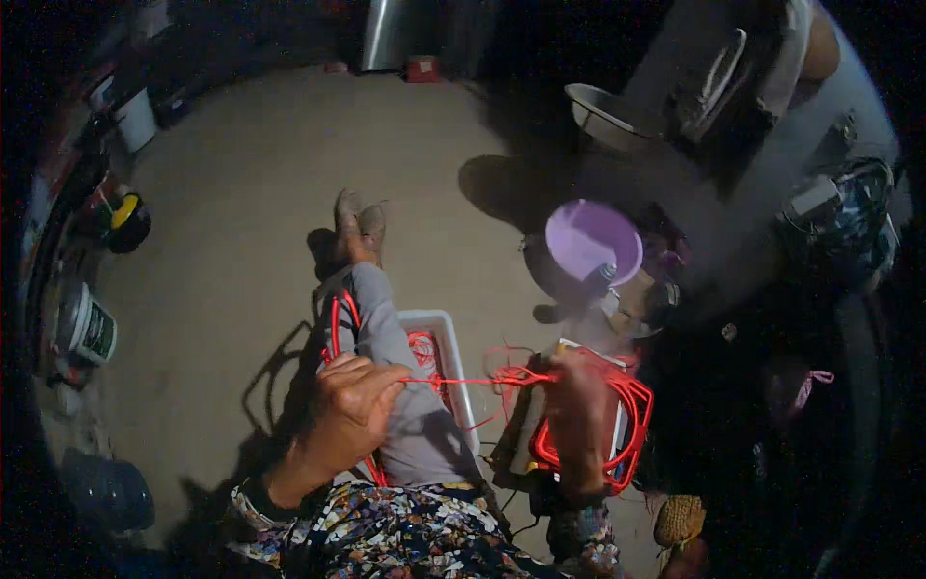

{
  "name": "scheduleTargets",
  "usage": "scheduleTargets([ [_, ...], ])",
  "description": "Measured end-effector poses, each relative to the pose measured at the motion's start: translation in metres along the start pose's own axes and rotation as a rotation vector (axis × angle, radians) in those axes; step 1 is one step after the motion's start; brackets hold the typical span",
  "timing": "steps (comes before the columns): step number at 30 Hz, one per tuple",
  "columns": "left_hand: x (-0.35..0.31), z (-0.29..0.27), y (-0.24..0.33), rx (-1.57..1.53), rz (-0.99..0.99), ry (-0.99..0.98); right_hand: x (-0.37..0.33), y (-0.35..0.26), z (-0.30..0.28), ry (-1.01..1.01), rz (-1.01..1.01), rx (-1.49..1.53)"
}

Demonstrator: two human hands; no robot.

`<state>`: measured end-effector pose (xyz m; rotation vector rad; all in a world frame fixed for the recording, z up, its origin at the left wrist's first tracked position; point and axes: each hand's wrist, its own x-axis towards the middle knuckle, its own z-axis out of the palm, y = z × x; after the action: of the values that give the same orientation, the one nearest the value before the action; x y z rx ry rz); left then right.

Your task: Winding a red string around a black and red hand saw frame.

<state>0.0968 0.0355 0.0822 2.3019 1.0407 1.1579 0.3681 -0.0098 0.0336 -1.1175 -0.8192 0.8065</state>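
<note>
Where it spans the gap between the two hands, the thin red cord (453, 382) runs nearly level from left to right, above the grey trouser leg (420, 429) and the white tub (447, 335). Its long axis lies across the person's lap; the right-hand portion gathers into small loops, with loose ends pointing up and to the left. The left hand (357, 398) is closed, pinching the cord between thumb and curled fingers. The right hand (576, 386) meets the looped portion, but blur hides its fingers, so I cannot tell how firmly it grips. The hands are probably set apart like this so that the strand is taut and straight, raised clear of the clutter below. Beneath it, the tub holds a tangle of red strands (424, 352), seemingly placed beside the leg for easy reach. Thicker red loops (637, 405) surround the right wrist's position in the view, their longer dimension running up and down; another red loop (336, 323) stands by the left side of the leg. Farther out, a purple basin (579, 232) sits ahead to the right, and a white bucket (96, 330) lies tilted at the far left.
</note>
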Motion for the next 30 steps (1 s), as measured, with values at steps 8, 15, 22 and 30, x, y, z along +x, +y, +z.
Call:
scheduleTargets([
  [8,-0.007,-0.012,-0.003,-0.138,-0.197,-0.017,0.019,-0.002,-0.030,0.158,0.202,0.248],
  [15,0.000,0.003,0.004,-0.132,-0.152,-0.182,0.030,0.008,-0.084,0.212,-0.152,-0.205],
  [22,0.003,0.022,0.005,-0.208,-0.046,-0.347,0.033,-0.005,-0.114,0.168,0.075,0.491],
  [30,0.004,-0.023,0.011,-0.322,-0.336,-0.294,0.017,0.039,-0.113,0.073,0.143,-0.061],
])
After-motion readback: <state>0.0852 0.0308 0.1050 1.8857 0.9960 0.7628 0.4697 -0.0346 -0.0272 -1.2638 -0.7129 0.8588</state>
